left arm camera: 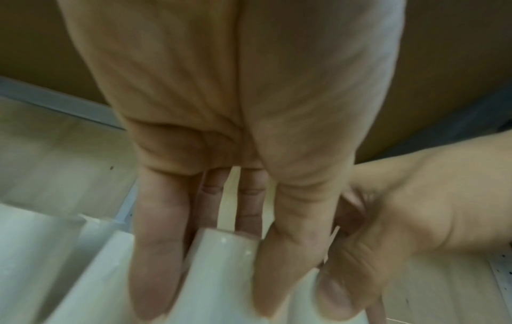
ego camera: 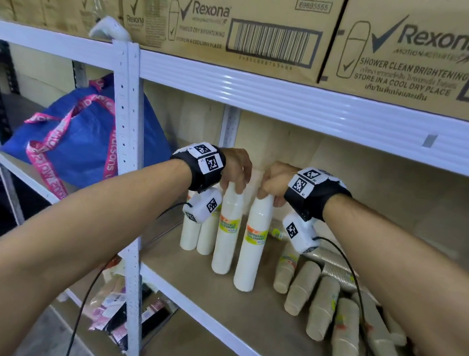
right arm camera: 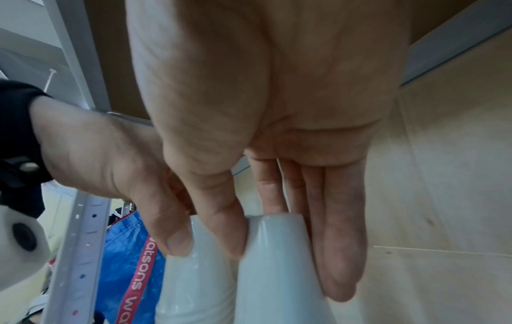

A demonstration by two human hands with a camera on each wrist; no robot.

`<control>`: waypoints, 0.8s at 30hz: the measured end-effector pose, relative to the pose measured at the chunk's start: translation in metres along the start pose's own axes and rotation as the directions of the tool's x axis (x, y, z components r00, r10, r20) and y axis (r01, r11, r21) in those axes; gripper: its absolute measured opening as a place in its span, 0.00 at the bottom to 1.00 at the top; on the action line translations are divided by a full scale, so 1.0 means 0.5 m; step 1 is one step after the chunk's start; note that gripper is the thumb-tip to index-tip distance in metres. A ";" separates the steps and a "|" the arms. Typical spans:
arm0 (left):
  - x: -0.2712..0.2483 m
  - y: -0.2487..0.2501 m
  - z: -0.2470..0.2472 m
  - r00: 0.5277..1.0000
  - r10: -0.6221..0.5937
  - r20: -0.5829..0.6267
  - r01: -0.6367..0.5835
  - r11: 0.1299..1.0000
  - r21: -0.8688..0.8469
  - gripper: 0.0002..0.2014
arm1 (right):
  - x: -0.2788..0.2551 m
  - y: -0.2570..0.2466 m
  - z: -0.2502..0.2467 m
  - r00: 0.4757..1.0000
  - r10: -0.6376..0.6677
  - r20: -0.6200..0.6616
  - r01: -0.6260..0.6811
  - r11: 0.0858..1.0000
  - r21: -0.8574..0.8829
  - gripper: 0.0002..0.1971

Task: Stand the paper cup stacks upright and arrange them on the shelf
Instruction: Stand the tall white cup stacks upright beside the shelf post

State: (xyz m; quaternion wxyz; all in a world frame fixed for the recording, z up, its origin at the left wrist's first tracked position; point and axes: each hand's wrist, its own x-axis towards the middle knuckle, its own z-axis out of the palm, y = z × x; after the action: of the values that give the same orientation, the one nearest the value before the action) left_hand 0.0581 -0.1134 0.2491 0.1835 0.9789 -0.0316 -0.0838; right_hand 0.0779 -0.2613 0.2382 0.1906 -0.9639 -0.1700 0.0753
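Two tall white paper cup stacks in plastic sleeves stand upright side by side on the wooden shelf (ego camera: 246,318). My left hand (ego camera: 234,185) grips the top of the left stack (ego camera: 227,234) from above. The right hand (ego camera: 267,199) grips the top of the right stack (ego camera: 251,250) the same way. In the left wrist view my left hand (left arm camera: 216,302) has its fingers curled round the stack's top (left arm camera: 221,258). In the right wrist view my right hand (right arm camera: 288,263) pinches the other stack's top (right arm camera: 274,274). Two more white stacks (ego camera: 194,236) stand behind at the left.
Several brown cup stacks (ego camera: 321,310) lie on their sides on the shelf's right half. A blue bag with pink straps (ego camera: 86,139) sits in the neighbouring bay beyond the white upright post (ego camera: 127,128). Cardboard boxes (ego camera: 255,26) fill the shelf above.
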 end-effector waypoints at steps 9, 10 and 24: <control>-0.051 -0.091 -0.034 0.993 -0.119 -0.021 0.118 0.993 -0.023 0.15 | 0.020 -0.090 0.036 0.993 -0.120 0.017 0.119 0.991 0.059 0.15; -0.055 -0.101 -0.035 0.992 -0.127 -0.028 0.126 0.992 -0.030 0.15 | 0.021 -0.100 0.038 0.991 -0.132 0.016 0.131 0.990 0.047 0.14; -0.058 -0.185 -0.032 0.982 -0.154 -0.109 0.148 0.987 -0.069 0.16 | 0.059 -0.156 0.084 0.979 -0.201 0.017 0.201 0.979 0.006 0.14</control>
State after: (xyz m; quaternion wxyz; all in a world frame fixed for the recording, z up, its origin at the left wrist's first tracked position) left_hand 0.0354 -0.0192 0.2342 0.2077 0.9757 0.0559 -0.0423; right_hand 0.0732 -0.1687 0.2280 0.1981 -0.9406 -0.2682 0.0643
